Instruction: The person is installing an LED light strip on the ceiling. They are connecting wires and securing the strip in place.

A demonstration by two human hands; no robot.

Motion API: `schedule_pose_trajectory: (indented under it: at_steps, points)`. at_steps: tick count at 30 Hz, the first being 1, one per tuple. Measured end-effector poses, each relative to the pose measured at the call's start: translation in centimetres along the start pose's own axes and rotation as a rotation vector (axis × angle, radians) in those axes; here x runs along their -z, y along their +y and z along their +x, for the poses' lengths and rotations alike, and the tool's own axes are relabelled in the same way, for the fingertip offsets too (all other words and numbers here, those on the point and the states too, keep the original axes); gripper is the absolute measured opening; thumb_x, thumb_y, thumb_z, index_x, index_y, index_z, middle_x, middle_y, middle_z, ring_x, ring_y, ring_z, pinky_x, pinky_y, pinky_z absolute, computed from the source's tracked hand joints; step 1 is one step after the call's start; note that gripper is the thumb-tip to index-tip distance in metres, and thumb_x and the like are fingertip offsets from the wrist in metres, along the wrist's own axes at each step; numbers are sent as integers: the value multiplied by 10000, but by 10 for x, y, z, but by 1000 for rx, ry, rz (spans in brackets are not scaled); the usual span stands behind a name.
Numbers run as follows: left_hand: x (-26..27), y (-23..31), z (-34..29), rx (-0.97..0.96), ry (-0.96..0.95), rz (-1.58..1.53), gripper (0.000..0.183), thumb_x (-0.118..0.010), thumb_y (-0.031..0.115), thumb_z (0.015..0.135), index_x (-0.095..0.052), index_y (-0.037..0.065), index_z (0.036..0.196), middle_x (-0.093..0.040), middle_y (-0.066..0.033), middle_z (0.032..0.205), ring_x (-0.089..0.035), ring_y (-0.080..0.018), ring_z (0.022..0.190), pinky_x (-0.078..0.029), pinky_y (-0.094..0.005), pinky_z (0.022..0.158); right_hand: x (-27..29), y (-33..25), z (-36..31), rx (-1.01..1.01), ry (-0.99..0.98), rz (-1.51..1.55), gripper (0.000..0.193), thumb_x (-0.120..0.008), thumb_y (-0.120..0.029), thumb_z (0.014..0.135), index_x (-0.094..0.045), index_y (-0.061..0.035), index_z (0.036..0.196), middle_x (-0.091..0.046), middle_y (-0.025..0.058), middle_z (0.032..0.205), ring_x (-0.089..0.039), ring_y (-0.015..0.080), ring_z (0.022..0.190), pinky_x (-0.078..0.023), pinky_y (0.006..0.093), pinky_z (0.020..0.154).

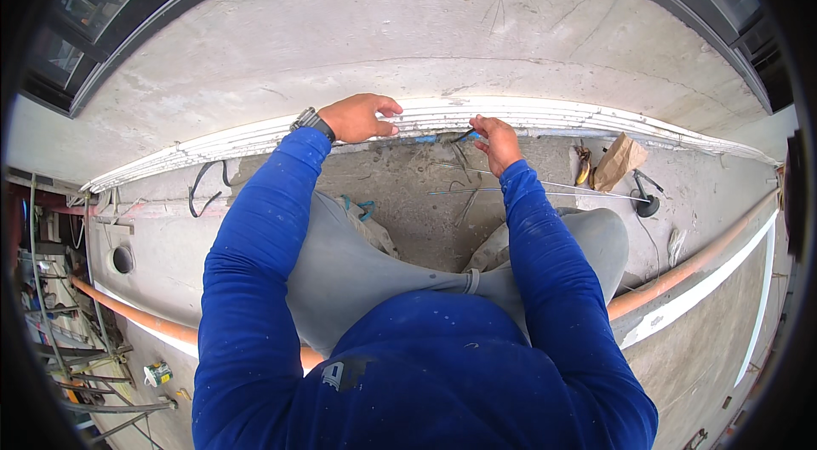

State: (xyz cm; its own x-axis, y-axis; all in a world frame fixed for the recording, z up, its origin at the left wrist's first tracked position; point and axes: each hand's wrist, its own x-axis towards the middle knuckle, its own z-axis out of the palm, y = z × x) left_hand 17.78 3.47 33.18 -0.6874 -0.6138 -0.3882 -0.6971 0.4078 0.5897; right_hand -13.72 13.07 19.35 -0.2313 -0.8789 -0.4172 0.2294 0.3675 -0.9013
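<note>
Apparently for control, the right hand (496,142) is narrowly pinching a black strip (465,135) beside white pipes (425,116) along the floor's (400,194) wall-side edge, the left hand (362,116) hovering loosely half-open.

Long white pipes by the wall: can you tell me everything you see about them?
The long white pipes look like plastic: several thin lengths lying side by side along the bottom of the wall, speckled with grey. They seem to curve, but this wide lens bends straight edges. They stretch far past both hands. The left hand hides part of them; I can't tell whether it touches. The right hand is by their near edge, pinching a thin black strip.
</note>
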Motion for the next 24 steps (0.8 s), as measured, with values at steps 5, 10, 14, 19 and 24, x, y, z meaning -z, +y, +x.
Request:
schedule_pose_trajectory:
  at_steps: [5, 10, 14, 19, 24]
  points:
    - [-1, -3, 1, -27, 1, -10, 576, -694, 423, 960, -609, 68, 1406, -646, -187, 1376, -590, -328, 1311, -455, -418, 1117, 0, -1, -1, -2, -3, -6, 301, -655, -310, 999, -655, -68, 1179, -699, 52, 1248, -569, 177, 1168, -451, 395, 944]
    - [-2, -5, 1, -34, 10, 5, 575, -694, 415, 958, -609, 64, 1406, -645, -194, 1380, -592, -330, 1313, -457, -421, 1116, -3, -3, -3, -11, -6, 4, 296, -654, -303, 1002, -655, -62, 1174, -698, 57, 1246, -567, 183, 1174, -453, 399, 951]
    - [-1, -1, 0, -33, 5, -3, 580, -699, 411, 952, -609, 65, 1408, -641, -197, 1389, -590, -325, 1319, -458, -420, 1113, 0, -1, -2, -7, -8, 13, 301, -653, -302, 1005, -656, -57, 1181, -699, 58, 1236, -565, 184, 1165, -455, 401, 943]
    - [-4, -7, 4, -62, 3, -10, 576, -705, 404, 945, -613, 73, 1407, -642, -193, 1387, -596, -324, 1309, -463, -414, 1099, 2, 1, -2, 5, 5, 19, 316, -669, -345, 986, -681, -59, 1121, -708, 50, 1192, -585, 168, 1153, -450, 378, 916]
    - [-5, -9, 5, -58, 0, -14, 570, -702, 406, 948, -614, 83, 1409, -641, -189, 1388, -600, -327, 1298, -463, -414, 1095, 2, 0, -3, 4, 12, 24, 316, -664, -337, 981, -681, -56, 1126, -707, 55, 1188, -590, 172, 1140, -453, 390, 920]
